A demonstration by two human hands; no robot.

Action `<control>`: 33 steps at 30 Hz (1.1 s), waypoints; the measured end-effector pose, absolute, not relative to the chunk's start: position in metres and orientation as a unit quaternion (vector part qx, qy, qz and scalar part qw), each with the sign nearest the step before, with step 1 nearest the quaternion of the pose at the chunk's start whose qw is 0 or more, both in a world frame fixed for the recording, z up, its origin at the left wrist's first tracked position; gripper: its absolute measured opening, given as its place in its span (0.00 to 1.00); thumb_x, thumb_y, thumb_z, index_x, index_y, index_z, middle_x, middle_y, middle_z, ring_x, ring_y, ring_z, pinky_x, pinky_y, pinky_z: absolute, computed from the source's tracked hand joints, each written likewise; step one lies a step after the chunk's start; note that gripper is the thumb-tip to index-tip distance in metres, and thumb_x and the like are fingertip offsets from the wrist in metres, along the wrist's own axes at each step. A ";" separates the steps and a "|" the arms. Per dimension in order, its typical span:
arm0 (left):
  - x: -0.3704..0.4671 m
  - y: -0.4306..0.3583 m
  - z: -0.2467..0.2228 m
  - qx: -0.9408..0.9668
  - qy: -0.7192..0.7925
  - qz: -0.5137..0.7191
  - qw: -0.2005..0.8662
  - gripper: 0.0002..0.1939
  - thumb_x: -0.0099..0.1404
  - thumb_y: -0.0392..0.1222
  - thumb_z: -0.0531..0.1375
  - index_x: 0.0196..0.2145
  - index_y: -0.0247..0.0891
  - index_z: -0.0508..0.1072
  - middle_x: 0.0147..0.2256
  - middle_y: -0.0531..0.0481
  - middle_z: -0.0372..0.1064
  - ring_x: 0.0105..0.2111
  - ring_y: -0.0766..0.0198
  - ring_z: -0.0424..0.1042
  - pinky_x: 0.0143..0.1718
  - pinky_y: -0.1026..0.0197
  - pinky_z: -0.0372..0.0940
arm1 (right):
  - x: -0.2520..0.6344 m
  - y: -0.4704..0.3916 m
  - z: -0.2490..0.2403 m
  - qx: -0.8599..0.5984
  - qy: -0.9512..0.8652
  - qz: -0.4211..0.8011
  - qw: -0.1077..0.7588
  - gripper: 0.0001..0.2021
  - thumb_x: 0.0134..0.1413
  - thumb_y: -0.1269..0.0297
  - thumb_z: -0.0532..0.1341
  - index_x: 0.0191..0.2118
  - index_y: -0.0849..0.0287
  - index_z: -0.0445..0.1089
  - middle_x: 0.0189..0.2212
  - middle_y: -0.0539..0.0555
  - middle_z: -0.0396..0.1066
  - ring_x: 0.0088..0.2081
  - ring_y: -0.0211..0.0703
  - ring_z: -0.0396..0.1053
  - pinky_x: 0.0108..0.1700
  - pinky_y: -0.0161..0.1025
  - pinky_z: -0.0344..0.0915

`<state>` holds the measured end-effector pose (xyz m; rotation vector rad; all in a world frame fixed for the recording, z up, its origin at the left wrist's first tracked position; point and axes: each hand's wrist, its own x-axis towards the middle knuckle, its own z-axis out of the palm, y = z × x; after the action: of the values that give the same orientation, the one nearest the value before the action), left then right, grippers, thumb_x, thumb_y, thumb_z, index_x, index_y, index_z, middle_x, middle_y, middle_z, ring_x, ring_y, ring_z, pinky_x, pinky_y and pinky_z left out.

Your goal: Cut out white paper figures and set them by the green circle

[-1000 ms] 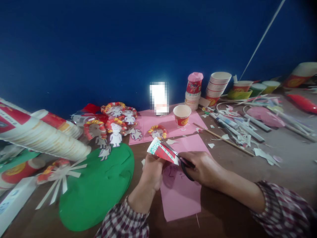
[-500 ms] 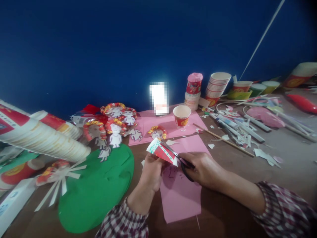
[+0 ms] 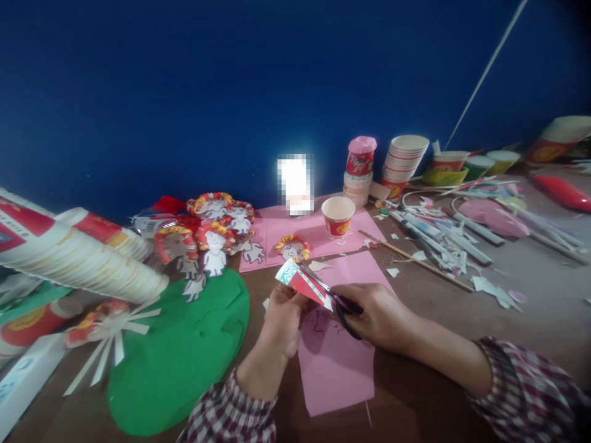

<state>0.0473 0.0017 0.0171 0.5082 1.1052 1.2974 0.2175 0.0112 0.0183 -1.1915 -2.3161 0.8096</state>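
Note:
My left hand [image 3: 282, 320] pinches a red and white piece of printed paper cup [image 3: 302, 284], with green marks along its white edge. In my right hand [image 3: 376, 314] is a pair of black-handled scissors [image 3: 344, 306], its blades lying along the upper right edge of the cup piece. Whether the blades are fully closed is hard to make out. Beneath both hands lies a pink paper sheet [image 3: 339, 381] with dark drawn lines. Just beyond the cup piece is a small paper face with a red and yellow ring [image 3: 292, 247].
A single paper cup [image 3: 338, 216] stands on pink paper behind my hands. To the left are a green paper shape [image 3: 184, 363], paper figures [image 3: 215, 252] and a leaning cup stack [image 3: 101, 261]. A wooden stick [image 3: 420, 263], pens and scraps lie right, near a cup stack [image 3: 406, 163].
The cup piece has tilted very slightly between my hands and the scissors. Otherwise both hands stay in nearly the same place, still holding the same things.

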 end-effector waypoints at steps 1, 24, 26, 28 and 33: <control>0.048 0.002 0.018 0.226 0.479 0.565 0.632 0.16 0.38 0.34 0.72 0.26 0.34 0.72 0.24 0.52 0.74 0.28 0.62 0.75 0.33 0.62 0.70 | 0.217 0.011 0.018 -0.427 -0.830 0.291 0.208 0.02 0.52 0.70 0.57 0.30 0.58 0.65 0.24 0.47 0.68 0.25 0.34 0.62 0.29 0.30 0.54; 0.050 0.002 0.017 0.222 0.458 0.573 0.642 0.13 0.40 0.32 0.71 0.23 0.35 0.71 0.21 0.55 0.71 0.25 0.66 0.73 0.31 0.66 0.68 | 0.217 0.009 0.012 -0.419 -0.826 0.307 0.218 0.04 0.56 0.68 0.55 0.33 0.57 0.67 0.23 0.46 0.66 0.24 0.34 0.60 0.28 0.31 0.53; 0.050 0.001 0.018 0.223 0.456 0.571 0.644 0.13 0.40 0.32 0.71 0.24 0.35 0.72 0.22 0.55 0.72 0.27 0.65 0.74 0.32 0.65 0.69 | 0.217 0.009 0.011 -0.416 -0.827 0.308 0.218 0.04 0.56 0.68 0.55 0.34 0.57 0.68 0.23 0.47 0.67 0.24 0.34 0.61 0.28 0.31 0.54; 0.051 0.001 0.019 0.225 0.454 0.568 0.649 0.13 0.40 0.33 0.71 0.24 0.35 0.72 0.22 0.54 0.72 0.28 0.63 0.75 0.33 0.64 0.69 | 0.217 0.009 0.011 -0.411 -0.829 0.308 0.220 0.05 0.56 0.69 0.56 0.35 0.58 0.68 0.24 0.47 0.68 0.26 0.35 0.62 0.29 0.31 0.55; 0.050 0.001 0.018 0.224 0.462 0.567 0.645 0.14 0.40 0.34 0.72 0.26 0.34 0.73 0.24 0.52 0.74 0.28 0.62 0.75 0.35 0.62 0.70 | 0.218 0.010 0.013 -0.407 -0.829 0.316 0.217 0.04 0.56 0.70 0.56 0.35 0.58 0.68 0.25 0.48 0.68 0.26 0.35 0.63 0.29 0.31 0.55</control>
<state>0.0502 0.0008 0.0184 0.5095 1.0516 1.2897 0.2177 0.0095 0.0132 -1.1279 -2.2966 0.8743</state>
